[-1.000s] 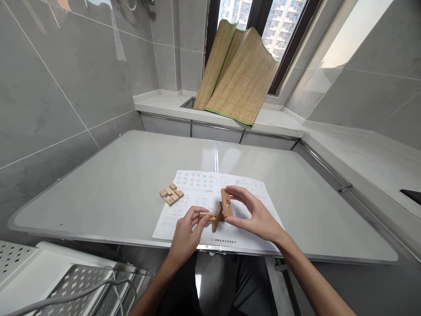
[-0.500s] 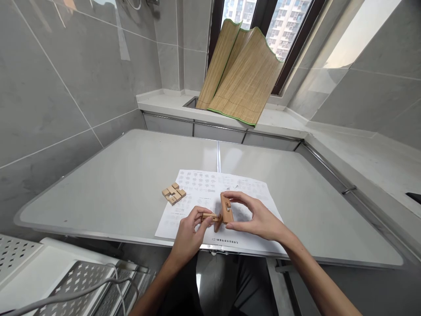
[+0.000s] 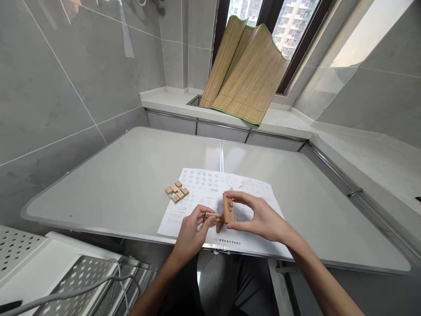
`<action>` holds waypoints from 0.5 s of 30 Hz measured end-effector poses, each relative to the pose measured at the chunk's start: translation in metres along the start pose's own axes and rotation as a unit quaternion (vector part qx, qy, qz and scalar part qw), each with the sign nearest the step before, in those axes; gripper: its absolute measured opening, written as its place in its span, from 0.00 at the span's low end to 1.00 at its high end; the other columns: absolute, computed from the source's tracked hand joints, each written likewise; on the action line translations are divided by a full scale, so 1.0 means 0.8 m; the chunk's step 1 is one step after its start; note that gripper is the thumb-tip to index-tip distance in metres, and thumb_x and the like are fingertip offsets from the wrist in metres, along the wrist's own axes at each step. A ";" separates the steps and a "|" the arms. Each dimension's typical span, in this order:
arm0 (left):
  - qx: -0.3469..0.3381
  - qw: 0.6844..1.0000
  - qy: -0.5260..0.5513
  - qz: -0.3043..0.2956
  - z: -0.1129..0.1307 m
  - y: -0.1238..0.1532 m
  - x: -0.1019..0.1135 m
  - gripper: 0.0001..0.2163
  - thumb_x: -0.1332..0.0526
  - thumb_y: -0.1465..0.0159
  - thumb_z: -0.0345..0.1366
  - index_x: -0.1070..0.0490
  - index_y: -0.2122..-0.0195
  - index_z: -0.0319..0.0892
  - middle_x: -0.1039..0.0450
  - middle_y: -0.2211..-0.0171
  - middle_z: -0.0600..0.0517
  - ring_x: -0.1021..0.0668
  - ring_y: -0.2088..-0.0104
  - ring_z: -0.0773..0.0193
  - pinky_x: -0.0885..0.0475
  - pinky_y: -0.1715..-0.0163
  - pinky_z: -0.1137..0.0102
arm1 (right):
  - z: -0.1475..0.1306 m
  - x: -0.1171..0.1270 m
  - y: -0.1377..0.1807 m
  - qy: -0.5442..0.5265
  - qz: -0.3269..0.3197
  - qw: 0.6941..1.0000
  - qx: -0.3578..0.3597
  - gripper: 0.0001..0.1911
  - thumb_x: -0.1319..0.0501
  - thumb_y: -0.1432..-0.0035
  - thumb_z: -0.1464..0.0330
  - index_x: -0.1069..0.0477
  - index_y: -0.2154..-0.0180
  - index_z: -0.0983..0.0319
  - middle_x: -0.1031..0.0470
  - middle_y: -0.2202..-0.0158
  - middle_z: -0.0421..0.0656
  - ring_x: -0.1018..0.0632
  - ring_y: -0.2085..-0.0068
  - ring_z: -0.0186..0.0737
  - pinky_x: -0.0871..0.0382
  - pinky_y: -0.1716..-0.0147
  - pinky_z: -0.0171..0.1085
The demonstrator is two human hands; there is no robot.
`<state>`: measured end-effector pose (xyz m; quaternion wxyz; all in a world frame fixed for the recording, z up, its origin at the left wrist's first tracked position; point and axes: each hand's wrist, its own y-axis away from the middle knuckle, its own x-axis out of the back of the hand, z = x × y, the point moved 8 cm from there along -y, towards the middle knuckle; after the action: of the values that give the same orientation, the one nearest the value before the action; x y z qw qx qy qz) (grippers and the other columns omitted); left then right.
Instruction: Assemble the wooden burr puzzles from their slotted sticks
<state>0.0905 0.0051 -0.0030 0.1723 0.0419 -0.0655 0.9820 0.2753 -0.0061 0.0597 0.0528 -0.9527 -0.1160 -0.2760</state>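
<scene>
Between thumb and fingers, my right hand [image 3: 259, 216] grips a flat wooden puzzle piece [image 3: 229, 208] with a notch cut in its side, standing upright. My left hand [image 3: 195, 228] pinches a thinner wooden puzzle piece [image 3: 213, 215], whose right end meets the upright one. Another wooden part [image 3: 220, 224] slants down at the joint; whether it is separate I cannot tell. Below both hands lies a printed paper sheet [image 3: 190, 175] with rows of small diagrams. Several pale notched wooden blocks [image 3: 176, 192] lie together at the sheet's left edge.
The pale folding table [image 3: 108, 175] has a seam down its middle. A bamboo mat [image 3: 250, 74] leans against the window on the ledge behind. At lower left stand a white perforated rack [image 3: 79, 281] and a grey cable [image 3: 66, 296].
The whole view has shifted slightly, so everything appears a little further right. Both hands keep their hold, and the wooden pieces stay almost as they were.
</scene>
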 end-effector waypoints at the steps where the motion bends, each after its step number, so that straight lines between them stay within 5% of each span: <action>1: -0.002 1.000 -0.003 -0.003 0.000 0.000 0.000 0.08 0.37 0.28 0.42 0.27 0.55 0.43 0.18 0.60 0.49 0.16 0.58 0.59 0.19 0.53 0.64 | 0.002 -0.004 0.000 0.001 -0.013 1.000 -0.006 0.40 0.22 0.49 0.56 0.29 0.37 0.50 0.25 0.37 0.43 0.25 0.36 0.57 0.32 0.34 0.57; 15: -0.026 0.999 0.015 -0.015 0.001 0.000 -0.003 0.09 0.35 0.30 0.42 0.27 0.58 0.41 0.20 0.65 0.50 0.16 0.62 0.59 0.20 0.58 0.66 | 0.007 -0.033 0.001 -0.016 -0.082 0.996 -0.011 0.38 0.21 0.51 0.56 0.28 0.39 0.51 0.21 0.42 0.42 0.23 0.39 0.55 0.30 0.37 0.53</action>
<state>0.0926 0.0044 -0.0023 0.1887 0.0238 -0.0882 0.9778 0.2562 -0.0108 0.0408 0.0181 -0.9449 -0.1915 -0.2651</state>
